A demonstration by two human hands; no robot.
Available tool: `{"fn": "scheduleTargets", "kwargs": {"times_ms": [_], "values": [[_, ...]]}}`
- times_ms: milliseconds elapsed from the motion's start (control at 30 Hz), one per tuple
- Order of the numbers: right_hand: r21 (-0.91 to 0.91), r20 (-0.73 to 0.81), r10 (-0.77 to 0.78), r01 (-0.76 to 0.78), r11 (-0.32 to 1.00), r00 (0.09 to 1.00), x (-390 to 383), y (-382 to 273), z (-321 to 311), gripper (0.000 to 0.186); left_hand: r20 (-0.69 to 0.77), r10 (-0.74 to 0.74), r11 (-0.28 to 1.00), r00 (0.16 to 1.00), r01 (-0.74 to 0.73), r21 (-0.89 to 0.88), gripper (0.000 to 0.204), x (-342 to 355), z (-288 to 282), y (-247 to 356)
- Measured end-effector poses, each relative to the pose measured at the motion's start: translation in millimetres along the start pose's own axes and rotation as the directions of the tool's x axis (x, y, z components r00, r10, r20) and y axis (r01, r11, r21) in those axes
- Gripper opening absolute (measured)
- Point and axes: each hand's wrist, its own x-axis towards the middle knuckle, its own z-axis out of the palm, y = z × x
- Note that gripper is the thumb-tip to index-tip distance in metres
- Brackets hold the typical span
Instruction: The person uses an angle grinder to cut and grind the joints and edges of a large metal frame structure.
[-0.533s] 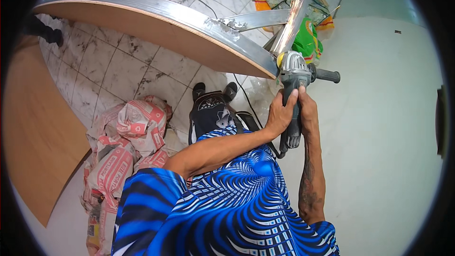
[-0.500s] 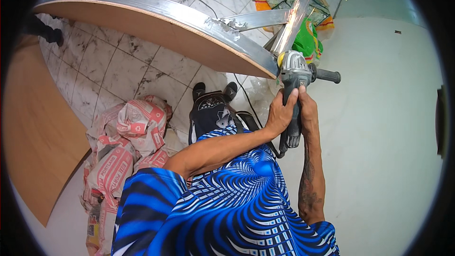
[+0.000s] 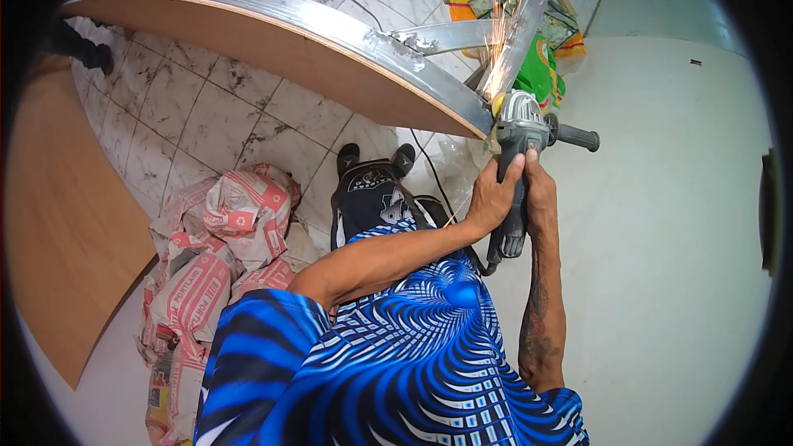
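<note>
Both of my hands grip the dark body of an angle grinder (image 3: 519,128), held in front of me to the right. My left hand (image 3: 494,196) wraps the left side of its body, and my right hand (image 3: 541,192) closes on the right side, thumbs near each other on top. The grinder's yellow disc side touches the right end of a long metal-edged board (image 3: 330,54). Bright sparks (image 3: 500,49) fly up and away from that contact. A dark side handle (image 3: 574,134) sticks out to the right, held by neither hand.
Crumpled red-and-white sacks (image 3: 244,211) lie to my left, beside a large brown sheet (image 3: 74,239). A black cord (image 3: 429,165) runs near my feet. A green bag (image 3: 537,66) and loose metal strips stand beyond the grinder. Another person's foot (image 3: 99,58) shows at far left.
The spark stream has spread and now points more straight upward. The grinder and both hands sit slightly further right in the view, with the grip unchanged.
</note>
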Motion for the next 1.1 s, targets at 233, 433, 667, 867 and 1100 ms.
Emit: {"fn": "scheduleTargets", "kwargs": {"times_ms": [233,433,667,867,1100], "values": [[-0.029,-0.005,-0.002,0.002,1.0,1.0,-4,-3,0,0.062,-0.018,0.025,0.999,1.0,-0.026,-0.031,0.055,-3,4,-6],[-0.059,-0.004,0.001,-0.002,0.998,1.0,-1,-3,-3,0.062,-0.039,0.045,0.995,0.998,-0.048,-0.082,0.053,-2,8,-8],[-0.064,-0.001,0.0,0.0,0.998,1.0,-6,-5,-3,0.062,-0.083,0.144,0.986,0.986,-0.15,-0.068,0.054,-1,9,-10],[-0.08,-0.002,0.011,-0.011,0.997,1.0,-3,-3,-5,0.061,-0.037,0.077,0.996,0.996,-0.079,-0.034,0.052,-3,7,-8],[-0.068,0.011,-0.005,0.006,0.998,1.0,-6,-5,-4,0.06,-0.061,0.1,0.992,0.993,-0.105,-0.073,0.051,-1,8,-8]]}}
